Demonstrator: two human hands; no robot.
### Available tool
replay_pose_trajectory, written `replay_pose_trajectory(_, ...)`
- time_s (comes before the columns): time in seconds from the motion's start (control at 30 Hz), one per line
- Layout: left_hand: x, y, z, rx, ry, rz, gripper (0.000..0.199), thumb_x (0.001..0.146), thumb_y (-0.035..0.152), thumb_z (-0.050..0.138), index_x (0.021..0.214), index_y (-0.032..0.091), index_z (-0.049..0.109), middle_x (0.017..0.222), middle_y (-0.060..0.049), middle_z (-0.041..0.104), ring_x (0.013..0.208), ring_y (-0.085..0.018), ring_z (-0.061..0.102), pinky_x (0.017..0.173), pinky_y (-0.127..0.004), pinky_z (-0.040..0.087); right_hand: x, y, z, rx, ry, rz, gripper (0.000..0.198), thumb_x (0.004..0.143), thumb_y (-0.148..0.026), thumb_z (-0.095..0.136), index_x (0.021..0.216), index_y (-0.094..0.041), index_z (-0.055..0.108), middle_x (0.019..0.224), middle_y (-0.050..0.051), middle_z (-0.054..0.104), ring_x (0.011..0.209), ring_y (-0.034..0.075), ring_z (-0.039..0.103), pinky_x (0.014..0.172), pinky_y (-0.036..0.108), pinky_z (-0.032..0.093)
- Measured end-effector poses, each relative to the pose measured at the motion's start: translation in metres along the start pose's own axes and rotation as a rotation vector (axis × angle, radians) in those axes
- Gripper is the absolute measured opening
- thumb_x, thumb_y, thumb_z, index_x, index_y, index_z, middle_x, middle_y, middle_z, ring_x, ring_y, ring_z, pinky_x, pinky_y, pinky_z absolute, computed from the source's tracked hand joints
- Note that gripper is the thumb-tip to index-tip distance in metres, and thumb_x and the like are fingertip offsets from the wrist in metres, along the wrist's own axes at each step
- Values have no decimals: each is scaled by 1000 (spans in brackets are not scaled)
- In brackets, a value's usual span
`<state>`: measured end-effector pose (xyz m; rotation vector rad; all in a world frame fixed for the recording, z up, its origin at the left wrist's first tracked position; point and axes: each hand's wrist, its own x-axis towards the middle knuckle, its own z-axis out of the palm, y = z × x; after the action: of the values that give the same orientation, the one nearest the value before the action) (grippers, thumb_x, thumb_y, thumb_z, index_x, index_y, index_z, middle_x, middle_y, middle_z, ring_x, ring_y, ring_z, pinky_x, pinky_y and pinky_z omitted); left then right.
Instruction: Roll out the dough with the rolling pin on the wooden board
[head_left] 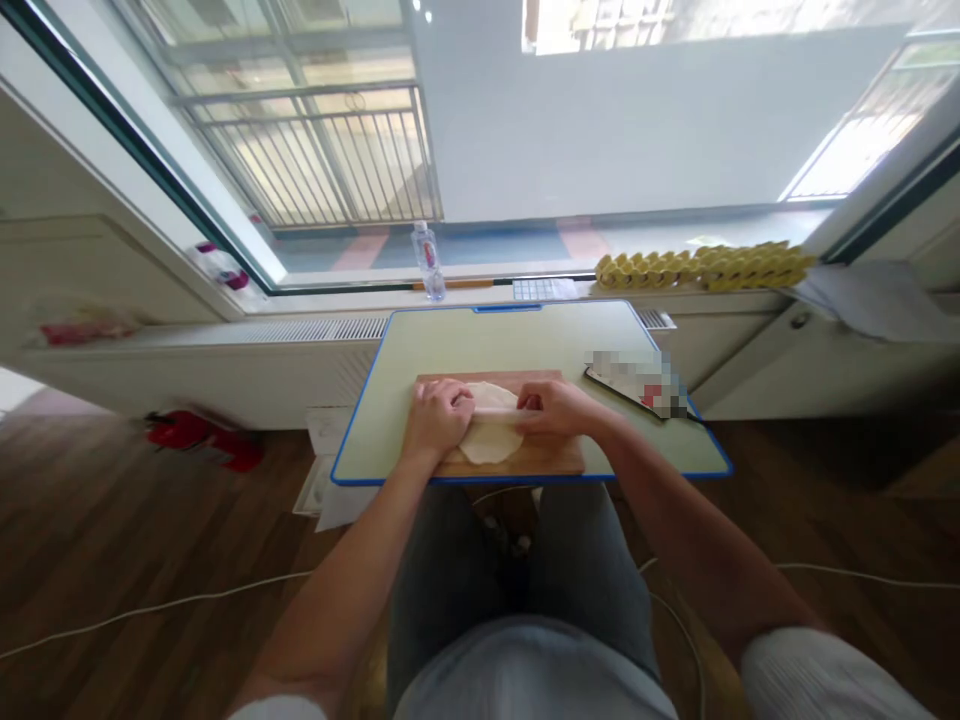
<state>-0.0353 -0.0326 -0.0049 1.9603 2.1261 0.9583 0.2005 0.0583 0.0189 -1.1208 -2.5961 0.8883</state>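
A pale, roughly round sheet of dough (491,445) lies flat on a wooden board (555,455). Across the dough runs a light rolling pin (495,413), level from side to side. My left hand (442,410) is closed over the pin's left end, at the dough's left edge. Around its right end my right hand (551,408) is curled, fingers bent inward. Both ends of the pin are hidden under my hands. The board rests on a small pale table (390,420) with a blue rim, close in front of my lap.
A phone-like device (630,388), partly blurred out, lies on the table's right side with a cable. Along the windowsill stand a clear bottle (427,262) and a yellow row of ring-like pieces (705,268). A red fire extinguisher (202,437) lies on the floor at left.
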Motion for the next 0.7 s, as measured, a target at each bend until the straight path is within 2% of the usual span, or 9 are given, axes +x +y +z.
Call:
replay_pose_trajectory(0.13,-2,4,-3,51,-9,-5,19,93,28,55,88,27,74,107,-2,79,115,-26,65,118,-50,33,-5,-8,1,-80,-6,34,27,73,-43,83,90,-24,75,82,-3,75,70,15,61,59,25,36)
replay_pose_trajectory(0.3,-2,3,-3,24,-13,16,18,93,28,56,88,27,74,107,0,79,114,-25,65,117,-48,35,-11,-13,1,-104,3,53,22,75,-42,82,88,-26,75,86,-3,78,76,17,67,63,25,40)
replay_pose_trajectory(0.5,-4,5,-5,-3,14,66,15,89,24,59,93,26,73,110,-1,78,117,-25,63,117,-46,37,-25,-16,5,-220,202,37,19,82,-35,78,99,-27,77,101,1,79,92,20,70,78,28,45)
replay_pose_trajectory(0.7,-5,3,-3,-41,5,136,17,87,20,56,88,25,73,106,-4,77,112,-25,63,110,-42,45,-48,-16,32,-264,367,74,23,92,-41,74,110,-28,79,112,6,76,111,26,64,96,37,46)
